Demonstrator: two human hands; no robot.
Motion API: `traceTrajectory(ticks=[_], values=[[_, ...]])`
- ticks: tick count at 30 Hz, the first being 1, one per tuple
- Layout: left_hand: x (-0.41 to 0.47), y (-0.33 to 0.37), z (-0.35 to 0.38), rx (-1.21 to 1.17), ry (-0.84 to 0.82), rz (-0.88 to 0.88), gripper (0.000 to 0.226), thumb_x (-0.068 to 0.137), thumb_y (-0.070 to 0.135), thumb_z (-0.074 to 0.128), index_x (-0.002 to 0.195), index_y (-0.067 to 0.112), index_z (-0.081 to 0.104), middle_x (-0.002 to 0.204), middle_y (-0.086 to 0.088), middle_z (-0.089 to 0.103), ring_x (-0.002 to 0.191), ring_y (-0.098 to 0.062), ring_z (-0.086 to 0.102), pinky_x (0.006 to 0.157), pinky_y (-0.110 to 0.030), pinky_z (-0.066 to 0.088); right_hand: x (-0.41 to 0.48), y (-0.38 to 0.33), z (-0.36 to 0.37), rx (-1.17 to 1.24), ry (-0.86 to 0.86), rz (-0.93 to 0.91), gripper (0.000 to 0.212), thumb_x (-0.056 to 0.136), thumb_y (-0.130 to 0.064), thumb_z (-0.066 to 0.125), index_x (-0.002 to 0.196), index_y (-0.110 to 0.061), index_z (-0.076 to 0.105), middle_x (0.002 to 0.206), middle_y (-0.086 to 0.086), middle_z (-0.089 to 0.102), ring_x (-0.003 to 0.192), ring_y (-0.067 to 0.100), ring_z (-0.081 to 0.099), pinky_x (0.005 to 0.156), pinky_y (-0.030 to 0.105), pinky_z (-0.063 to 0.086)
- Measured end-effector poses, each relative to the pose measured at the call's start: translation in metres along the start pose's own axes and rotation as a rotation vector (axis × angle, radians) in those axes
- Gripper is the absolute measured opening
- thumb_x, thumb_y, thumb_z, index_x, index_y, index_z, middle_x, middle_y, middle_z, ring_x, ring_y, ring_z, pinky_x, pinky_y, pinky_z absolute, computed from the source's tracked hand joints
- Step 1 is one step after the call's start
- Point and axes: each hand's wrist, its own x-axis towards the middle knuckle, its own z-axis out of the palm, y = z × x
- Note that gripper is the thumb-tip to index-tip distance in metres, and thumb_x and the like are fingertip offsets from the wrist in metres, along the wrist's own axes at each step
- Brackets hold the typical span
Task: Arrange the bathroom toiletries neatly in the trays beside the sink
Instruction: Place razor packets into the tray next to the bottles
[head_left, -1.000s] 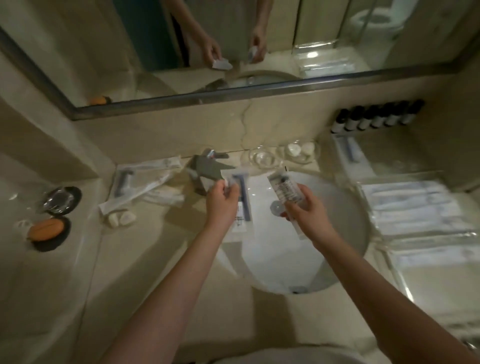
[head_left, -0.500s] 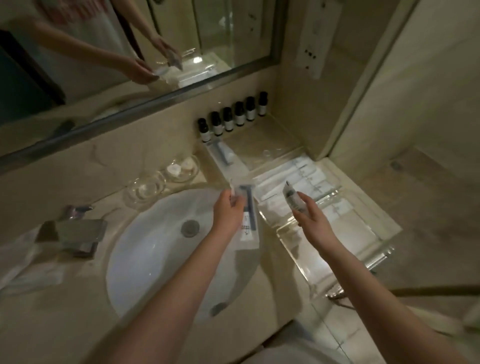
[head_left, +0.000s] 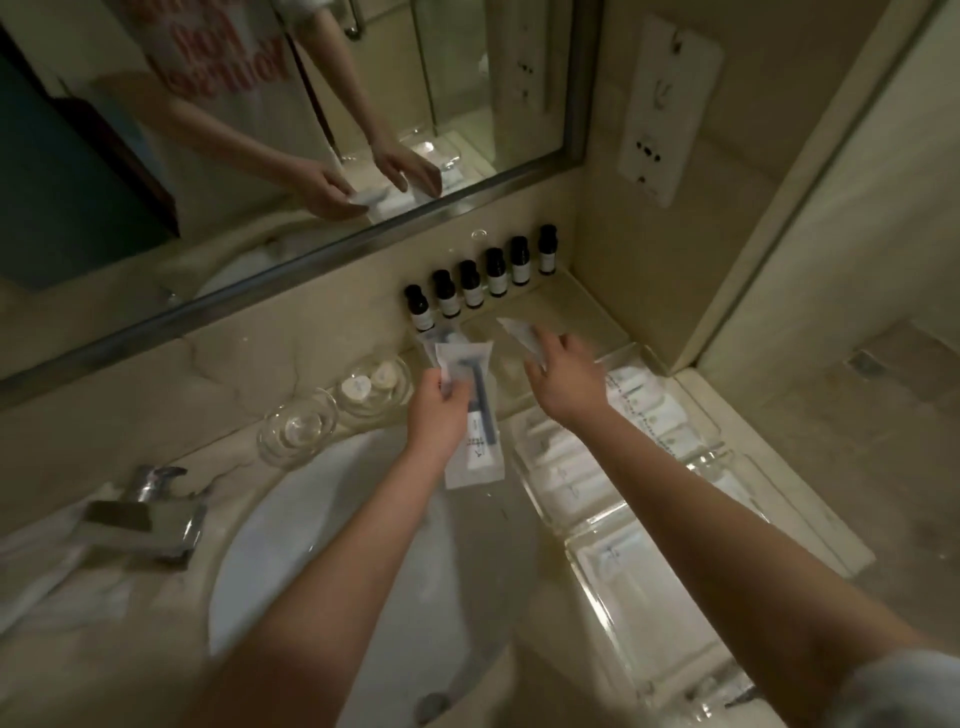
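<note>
My left hand (head_left: 435, 410) pinches the top of a clear packet with a dark razor (head_left: 472, 415) inside, which hangs over the sink's right rim. My right hand (head_left: 563, 376) holds a small white packet (head_left: 522, 332) out over the far glass tray (head_left: 587, 322), just in front of a row of small dark bottles (head_left: 480, 283). A long glass tray (head_left: 613, 431) to the right holds several white wrapped toiletries. A nearer glass tray (head_left: 670, 613) holds more white packets.
The white sink (head_left: 363, 561) lies below my arms, with a chrome tap (head_left: 145, 514) at its left. Two glass dishes (head_left: 337, 405) with small white items stand behind the sink. White packets (head_left: 36, 571) lie left of the tap. A mirror (head_left: 260, 130) backs the counter.
Both hands moved from over the sink toward the back right corner. My right hand carried its packet past the long tray to the far tray by the bottles.
</note>
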Motion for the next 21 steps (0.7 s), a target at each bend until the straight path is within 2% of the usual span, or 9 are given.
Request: traceTrajectory(ticks=[3,6,8,10,12,17,21], values=[[0.017,0.002,-0.011,0.000,0.038,0.028,0.009,0.093,0.017,0.045,0.092,0.009,0.050,0.073,0.004,0.049,0.066,-0.013,0.045,0.055,-0.025,0.034,0.027,-0.013,0.014,-0.137,0.038,-0.057,0.053,0.095,-0.037,0.039,0.144,-0.022,0.027,0.128,0.016,0.046,0.114,0.036,0.049,0.094,0.047,0.039],[0.030,0.002,-0.020,-0.003,0.068,0.022,0.013,0.094,0.019,0.045,0.096,0.008,0.052,0.078,0.001,0.051,0.071,-0.015,0.047,0.061,-0.027,0.037,0.044,-0.020,0.027,-0.167,-0.045,-0.046,0.061,0.092,-0.040,0.045,0.144,-0.017,0.023,0.135,0.017,0.043,0.121,0.036,0.044,0.096,0.047,0.038],[0.035,0.001,-0.025,-0.021,0.084,0.024,0.010,0.095,0.019,0.045,0.095,0.011,0.051,0.078,0.004,0.051,0.070,-0.013,0.048,0.061,-0.026,0.038,0.047,-0.022,0.032,-0.168,-0.099,-0.049,0.065,0.089,-0.046,0.048,0.143,-0.020,0.023,0.137,0.015,0.042,0.124,0.035,0.042,0.098,0.047,0.037],[0.039,-0.002,-0.027,-0.031,0.093,0.027,0.009,0.095,0.019,0.045,0.092,0.012,0.050,0.075,0.005,0.050,0.067,-0.011,0.047,0.059,-0.025,0.037,0.047,-0.020,0.035,-0.140,-0.103,-0.071,0.061,0.089,-0.047,0.045,0.143,-0.027,0.025,0.137,0.014,0.043,0.124,0.035,0.041,0.099,0.048,0.037],[0.042,-0.006,-0.028,-0.049,0.102,0.026,0.009,0.094,0.018,0.046,0.087,0.013,0.049,0.074,0.004,0.050,0.065,-0.012,0.045,0.058,-0.026,0.036,0.045,-0.015,0.035,-0.095,-0.065,-0.063,0.053,0.091,-0.038,0.043,0.142,-0.029,0.029,0.133,0.013,0.047,0.122,0.034,0.043,0.098,0.048,0.036],[0.043,-0.009,-0.026,-0.078,0.100,-0.016,0.013,0.095,0.018,0.046,0.082,0.018,0.048,0.077,0.003,0.052,0.068,-0.013,0.048,0.060,-0.026,0.038,0.054,-0.004,0.033,0.022,-0.002,0.024,0.038,0.088,-0.026,0.053,0.124,-0.013,0.051,0.120,0.014,0.054,0.110,0.036,0.052,0.090,0.042,0.044],[0.045,-0.008,-0.026,-0.084,0.121,-0.044,0.016,0.095,0.016,0.046,0.079,0.020,0.047,0.076,0.004,0.052,0.067,-0.012,0.049,0.058,-0.025,0.038,0.061,-0.010,0.034,0.086,-0.031,0.032,0.036,0.088,-0.024,0.055,0.122,-0.012,0.053,0.118,0.013,0.055,0.105,0.034,0.055,0.088,0.042,0.047]])
